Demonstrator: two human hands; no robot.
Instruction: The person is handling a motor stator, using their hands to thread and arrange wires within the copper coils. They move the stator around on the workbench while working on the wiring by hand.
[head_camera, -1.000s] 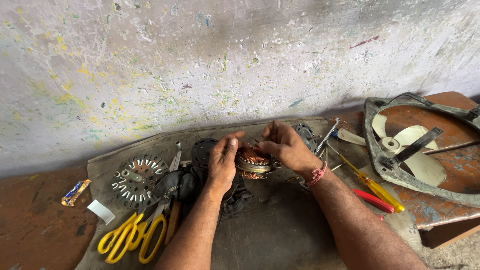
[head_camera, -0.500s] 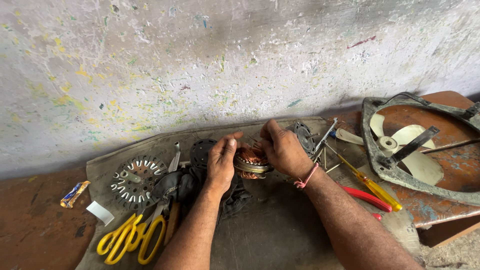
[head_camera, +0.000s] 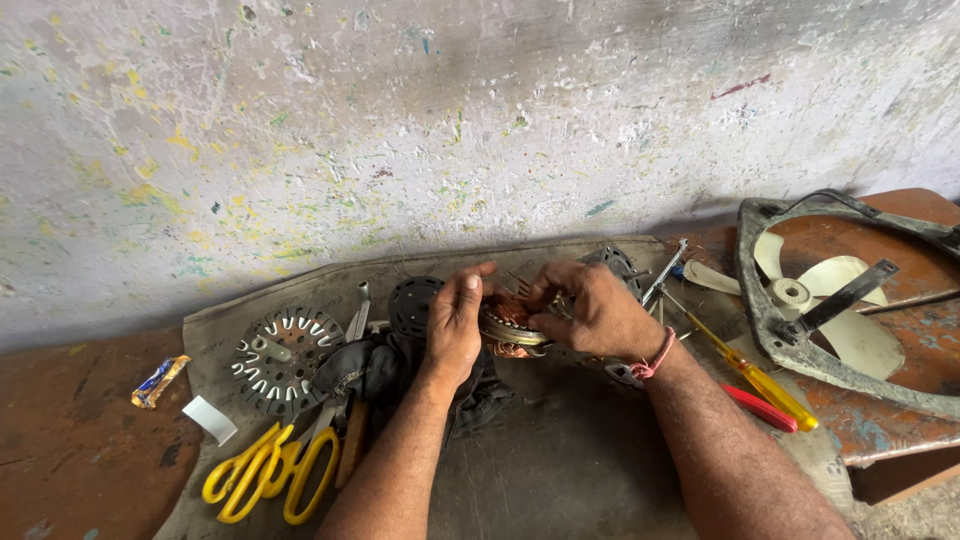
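A fan frame with cream blades (head_camera: 850, 300) lies at the far right of the bench (head_camera: 570, 470). At centre, the left hand (head_camera: 455, 325) and right hand (head_camera: 595, 310) close from either side on a copper-wound stator (head_camera: 512, 325), fingers curled around its rim. Yellow scissors (head_camera: 270, 475) lie left, a yellow-handled screwdriver (head_camera: 750, 375) right.

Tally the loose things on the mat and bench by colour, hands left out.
Yellow: 2 – scissors, screwdriver
Red: 1 – tool handle
Cream: 1 – fan
White: 1 – paper slip
Copper: 1 – wound coil, held by left hand and right hand
Grey metal: 1 – slotted disc
Total: 7
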